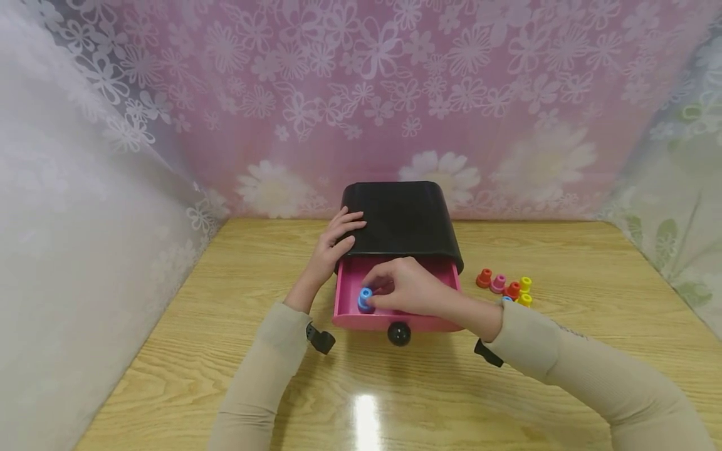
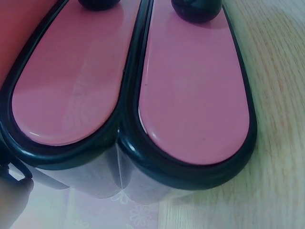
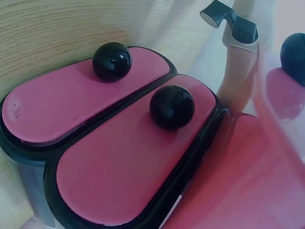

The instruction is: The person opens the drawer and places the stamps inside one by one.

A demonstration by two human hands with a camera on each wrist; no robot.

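Observation:
A black box [image 1: 397,216] with pink drawers stands on the table, its top drawer [image 1: 361,322] pulled out. My left hand [image 1: 331,245] rests on the left side of the box top, fingers spread over its edge. In the left wrist view only a bit of that hand [image 2: 13,193] shows at the lower left. Over the pulled-out drawer, my right hand [image 1: 408,288] pinches a small blue stepped peg [image 1: 365,300] between thumb and fingers. The peg is upright at the drawer's left front part. The right wrist view shows neither the right hand nor the peg.
Several red, pink, yellow and blue pegs [image 1: 512,290] sit right of the box, partly behind the right forearm. A black knob [image 1: 399,334] sticks out from the drawer front. Below are two pushed-in drawers [image 3: 109,167] with black knobs [image 3: 172,108]. Flowered cloth [image 1: 366,113] hangs behind.

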